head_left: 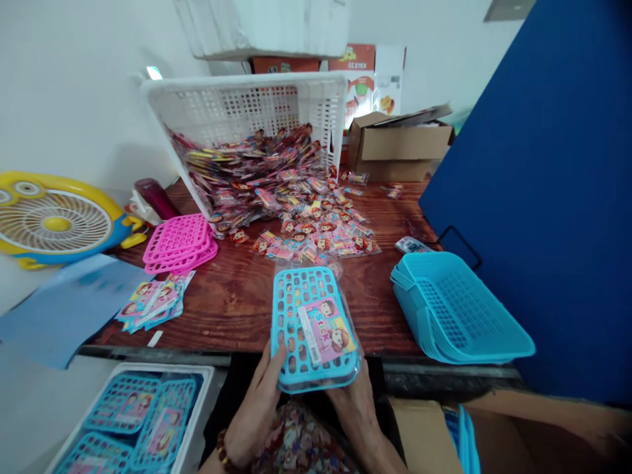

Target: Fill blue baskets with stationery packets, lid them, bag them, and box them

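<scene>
A blue plastic basket with a lattice lid [296, 289], wrapped in clear film, is held over the table's front edge. A printed card [326, 331] with cartoon figures and the word "Stick" lies on the lid under the film. Gripping the basket's near left side is my left hand [257, 401], its thumb along the rim. My right hand [356, 403] supports the near right corner from below, with most of its fingers hidden. Just beyond the basket, small cartoon-printed packets [316, 230] spill across the table from a tipped white crate [247, 82].
Nested blue baskets [464, 309] stand at the right, by a blue panel [543, 197]. Pink lattice lids [180, 240], loose cards [153, 303] and a yellow fan [54, 217] are at the left. Below left, a white box [210, 382] holds several packed baskets. A cardboard box [405, 145] sits behind.
</scene>
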The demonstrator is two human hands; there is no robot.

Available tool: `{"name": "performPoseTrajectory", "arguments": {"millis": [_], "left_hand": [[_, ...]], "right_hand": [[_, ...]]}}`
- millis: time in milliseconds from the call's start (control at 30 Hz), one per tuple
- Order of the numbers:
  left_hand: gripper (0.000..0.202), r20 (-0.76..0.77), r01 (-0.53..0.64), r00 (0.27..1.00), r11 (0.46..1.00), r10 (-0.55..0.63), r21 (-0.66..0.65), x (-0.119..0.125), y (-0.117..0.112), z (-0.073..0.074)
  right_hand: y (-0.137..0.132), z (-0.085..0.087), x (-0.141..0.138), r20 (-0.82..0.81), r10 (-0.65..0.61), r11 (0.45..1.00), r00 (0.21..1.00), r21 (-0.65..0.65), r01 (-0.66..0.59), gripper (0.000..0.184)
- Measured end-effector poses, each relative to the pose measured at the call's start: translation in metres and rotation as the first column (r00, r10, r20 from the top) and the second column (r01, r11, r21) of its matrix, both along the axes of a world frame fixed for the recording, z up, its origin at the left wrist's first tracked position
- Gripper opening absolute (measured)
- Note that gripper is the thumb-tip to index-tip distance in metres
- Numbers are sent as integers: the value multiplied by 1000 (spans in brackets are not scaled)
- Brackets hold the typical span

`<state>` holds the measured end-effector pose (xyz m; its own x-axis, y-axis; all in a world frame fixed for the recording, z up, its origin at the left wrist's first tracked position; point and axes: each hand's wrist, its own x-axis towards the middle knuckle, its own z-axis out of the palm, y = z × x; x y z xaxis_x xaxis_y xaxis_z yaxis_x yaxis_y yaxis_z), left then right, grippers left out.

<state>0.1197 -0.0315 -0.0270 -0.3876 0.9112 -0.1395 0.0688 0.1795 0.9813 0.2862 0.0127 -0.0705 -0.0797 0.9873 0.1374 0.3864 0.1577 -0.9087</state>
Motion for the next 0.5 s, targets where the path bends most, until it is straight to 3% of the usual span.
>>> {"name": "performPoseTrajectory", "arguments": {"millis": [67,100,267,367,433,500], "left_hand": [[47,180,52,983,996,-39,-68,6,-3,1],[48,194,60,980,994,-42,-90,8,-7,1],[45,-96,-17,995,998,10,-67,13,-24,-5],[47,-174,48,983,996,-61,-81,15,-26,-6],[54,-224,48,972,993,-71,-109,14,-26,-4],[67,-355,-48,935,995,16,-82,8,-26,0]], "right_hand": [[5,0,-2,39,19,1000,999,16,-20,57],[6,-1,0,62,24,999,998,27,-25,53],[10,-4,11,208,61,989,976,119,-87,43],[20,0,12,256,85,989,963,98,-113,40],[25,3,15,263,126,987,957,64,-148,45],[27,8,25,259,182,979,948,44,-200,57]]}}
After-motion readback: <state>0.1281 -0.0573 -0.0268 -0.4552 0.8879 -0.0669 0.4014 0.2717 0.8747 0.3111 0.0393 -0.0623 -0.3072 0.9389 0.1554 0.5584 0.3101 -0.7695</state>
